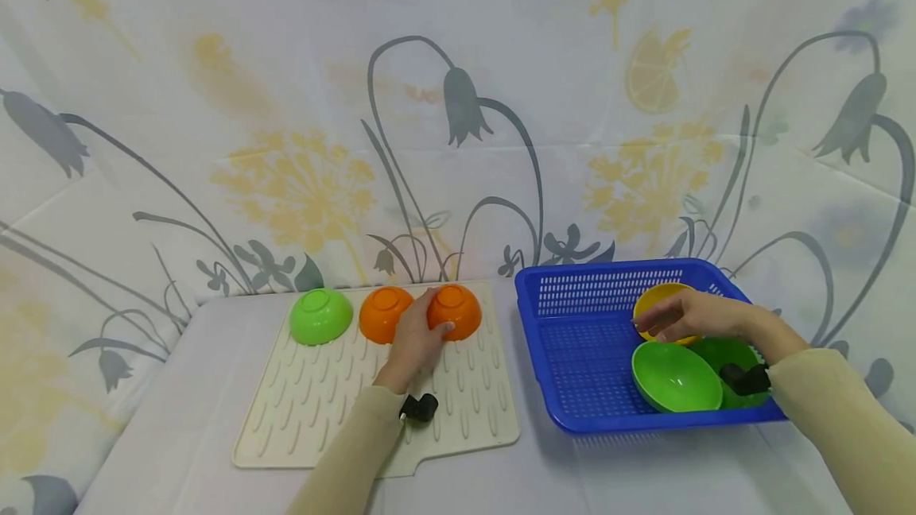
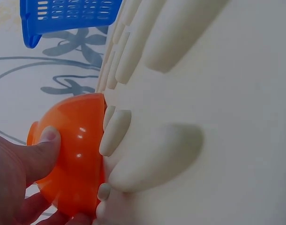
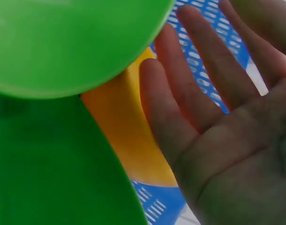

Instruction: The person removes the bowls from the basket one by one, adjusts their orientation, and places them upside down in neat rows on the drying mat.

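On the drying mat (image 1: 315,412), an upturned orange bowl (image 1: 456,311) is gripped by the left hand (image 1: 415,340); the right hand (image 1: 687,315), fingers straight, is held over the yellow bowl (image 1: 661,298) in the blue basket (image 1: 572,340); a closing grasp is judged necessary next.

Left hand (image 1: 417,340) forward, fingers (image 2: 37,157) curled in a grip, right hand (image 1: 687,316) extended, fingers (image 3: 204,79) straight

Green bowl (image 1: 320,315) upturned on mat, second orange bowl (image 1: 382,313) beside it, floral backdrop (image 1: 458,102)
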A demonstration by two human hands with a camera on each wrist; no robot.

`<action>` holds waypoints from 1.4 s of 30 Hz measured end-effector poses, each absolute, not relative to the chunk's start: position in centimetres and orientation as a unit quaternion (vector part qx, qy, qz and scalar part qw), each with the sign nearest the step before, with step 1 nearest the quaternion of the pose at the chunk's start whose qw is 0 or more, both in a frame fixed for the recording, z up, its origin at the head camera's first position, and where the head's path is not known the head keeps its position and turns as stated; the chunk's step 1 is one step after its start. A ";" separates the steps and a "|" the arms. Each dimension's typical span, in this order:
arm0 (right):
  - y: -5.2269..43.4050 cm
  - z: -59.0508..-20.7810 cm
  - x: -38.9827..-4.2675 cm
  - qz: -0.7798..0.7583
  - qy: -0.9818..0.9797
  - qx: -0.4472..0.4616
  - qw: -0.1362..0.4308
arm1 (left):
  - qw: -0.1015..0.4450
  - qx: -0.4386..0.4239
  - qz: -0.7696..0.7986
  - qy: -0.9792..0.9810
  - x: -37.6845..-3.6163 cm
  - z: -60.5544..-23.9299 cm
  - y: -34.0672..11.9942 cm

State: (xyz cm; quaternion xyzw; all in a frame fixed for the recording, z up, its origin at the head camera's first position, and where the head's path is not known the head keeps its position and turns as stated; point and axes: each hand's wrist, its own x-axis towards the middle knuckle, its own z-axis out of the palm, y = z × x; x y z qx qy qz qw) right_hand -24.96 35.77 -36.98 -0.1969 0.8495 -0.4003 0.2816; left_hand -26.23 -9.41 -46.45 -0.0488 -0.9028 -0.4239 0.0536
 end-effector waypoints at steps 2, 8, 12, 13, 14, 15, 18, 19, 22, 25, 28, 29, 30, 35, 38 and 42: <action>35.8 -37.2 -25.0 -0.400 0.846 -0.195 0.295 | 0.052 -0.048 -0.427 -0.902 -26.3 -46.4 -9.4; 35.6 -37.4 -25.0 -0.378 0.855 -0.203 0.293 | 0.050 -0.045 -0.422 -0.904 -26.4 -46.5 -9.5; 35.6 -37.4 -25.0 -0.343 0.874 -0.207 0.275 | 0.049 -0.044 -0.418 -0.906 -26.3 -46.5 -9.5; 35.6 -37.4 -25.0 -0.332 0.879 -0.207 0.271 | 0.049 -0.044 -0.418 -0.906 -26.3 -46.4 -9.4; 35.6 -37.4 -24.9 -0.324 0.884 -0.203 0.268 | 0.048 -0.043 -0.417 -0.907 -26.3 -46.4 -9.4; 35.6 -37.4 -24.9 -0.318 0.888 -0.201 0.265 | 0.047 -0.044 -0.418 -0.906 -26.2 -46.4 -9.4; 35.8 -37.5 -24.9 -0.301 0.895 -0.200 0.260 | 0.043 -0.044 -0.418 -0.907 -26.1 -46.3 -9.3; 35.8 -37.5 -24.9 -0.298 0.896 -0.203 0.258 | 0.042 -0.043 -0.418 -0.906 -26.1 -46.3 -9.3; 36.1 -37.7 -24.9 -0.291 0.898 -0.213 0.252 | 0.040 -0.040 -0.418 -0.907 -26.1 -46.3 -9.3; 36.3 -37.8 -24.9 -0.286 0.899 -0.225 0.243 | 0.042 -0.041 -0.417 -0.907 -26.1 -46.4 -9.4; 36.4 -37.7 -24.8 -0.275 0.903 -0.231 0.235 | 0.044 -0.044 -0.416 -0.907 -26.2 -46.5 -9.5; 36.5 -37.7 -24.7 -0.271 0.905 -0.231 0.234 | 0.045 -0.045 -0.416 -0.907 -26.2 -46.5 -9.5; 36.5 -37.6 -24.5 -0.269 0.907 -0.227 0.233 | 0.046 -0.046 -0.413 -0.908 -26.3 -46.6 -9.5; 36.6 -37.3 -24.1 -0.264 0.917 -0.196 0.226 | 0.043 -0.056 -0.391 -0.918 -26.4 -46.3 -9.4; 36.8 -37.2 -23.9 -0.274 0.919 -0.168 0.229 | 0.042 -0.060 -0.378 -0.923 -26.4 -46.0 -9.3; 37.0 -36.9 -23.8 -0.296 0.911 -0.147 0.245 | 0.055 -0.070 -0.355 -0.931 -26.3 -45.9 -9.1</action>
